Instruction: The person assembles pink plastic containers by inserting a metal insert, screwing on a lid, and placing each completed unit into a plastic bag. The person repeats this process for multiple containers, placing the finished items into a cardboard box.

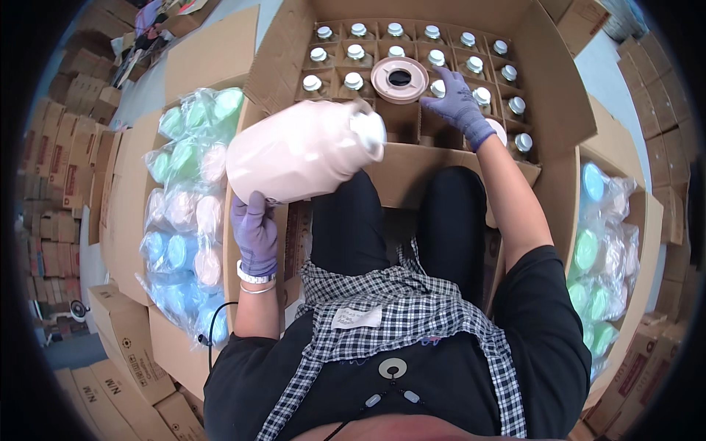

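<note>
My gloved left hand (255, 228) grips a pink vacuum flask body (290, 154) near its lower end. The flask lies tilted on its side, its neck with a white cap (369, 128) pointing right and slightly blurred. My gloved right hand (457, 106) reaches over the divided carton, thumb and forefinger apart on either side of a white-capped bottle (438, 89). Just left of those fingers, a pink round base (400, 79) with a dark centre rests on top of the bottles. Another pink round piece (496, 132) is partly hidden behind my right wrist.
The open carton (415, 158) before my knees has cardboard dividers and several white-capped clear bottles (356, 52). Open boxes beside me hold bagged green, pink and blue parts, left (180, 209) and right (596, 257). Stacked cartons (121, 342) stand around.
</note>
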`<action>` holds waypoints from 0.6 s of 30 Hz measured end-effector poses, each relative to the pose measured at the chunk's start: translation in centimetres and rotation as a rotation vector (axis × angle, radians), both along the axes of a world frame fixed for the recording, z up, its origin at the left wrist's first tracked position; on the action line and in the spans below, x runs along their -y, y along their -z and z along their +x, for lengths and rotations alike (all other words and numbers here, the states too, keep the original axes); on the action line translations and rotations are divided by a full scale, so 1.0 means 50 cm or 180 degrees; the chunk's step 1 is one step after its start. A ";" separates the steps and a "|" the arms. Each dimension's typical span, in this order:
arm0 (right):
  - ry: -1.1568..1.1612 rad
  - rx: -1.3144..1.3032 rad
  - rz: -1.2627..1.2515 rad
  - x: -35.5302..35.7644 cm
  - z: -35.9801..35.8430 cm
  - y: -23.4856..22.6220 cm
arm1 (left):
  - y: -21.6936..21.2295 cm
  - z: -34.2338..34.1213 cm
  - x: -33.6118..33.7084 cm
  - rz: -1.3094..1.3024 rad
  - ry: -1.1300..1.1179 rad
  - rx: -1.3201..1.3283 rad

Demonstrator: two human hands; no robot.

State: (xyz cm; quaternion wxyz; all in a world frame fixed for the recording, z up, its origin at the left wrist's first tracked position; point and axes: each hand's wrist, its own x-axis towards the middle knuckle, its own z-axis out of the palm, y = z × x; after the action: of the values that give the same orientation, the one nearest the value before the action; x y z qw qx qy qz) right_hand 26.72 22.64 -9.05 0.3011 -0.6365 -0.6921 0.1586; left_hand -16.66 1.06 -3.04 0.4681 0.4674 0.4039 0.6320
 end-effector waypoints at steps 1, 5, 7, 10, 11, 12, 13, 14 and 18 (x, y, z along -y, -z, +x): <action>-0.0239 0.0295 0.0364 -0.024 -0.016 0.005 | -0.037 0.008 0.000 -0.0081 -0.0201 -0.0392; -0.0993 0.1772 0.0680 -0.052 -0.081 0.040 | -0.238 0.126 -0.013 0.0983 0.0810 -0.3317; -0.0778 0.2040 0.0504 -0.091 -0.079 0.093 | -0.274 0.204 -0.028 0.1418 0.1550 -0.3865; -0.0706 0.0265 0.0817 -0.065 -0.082 0.063 | -0.250 0.269 -0.041 0.1181 0.2800 -0.3873; -0.0621 -0.0823 0.0756 -0.058 -0.071 0.053 | -0.220 0.283 -0.057 0.0839 0.3222 -0.3735; -0.0671 -0.1196 0.0413 -0.014 -0.083 -0.016 | -0.191 0.289 -0.061 0.0418 0.3462 -0.3841; -0.0976 -0.2052 0.0064 0.016 -0.063 -0.048 | -0.161 0.282 -0.068 0.0434 0.3336 -0.3362; -0.1266 -0.2904 -0.0263 0.041 -0.039 -0.069 | -0.130 0.270 -0.080 0.0465 0.3202 -0.2893; -0.1111 -0.2784 0.0010 0.225 -0.006 -0.152 | -0.012 0.235 -0.079 0.0511 0.1287 -0.1659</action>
State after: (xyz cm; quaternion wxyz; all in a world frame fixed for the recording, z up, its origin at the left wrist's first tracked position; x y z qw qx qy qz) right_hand 26.40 11.38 -1.43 0.5342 -0.3836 -0.5972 0.4592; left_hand -4.91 5.01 -2.42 0.4266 0.7192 0.3580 0.4154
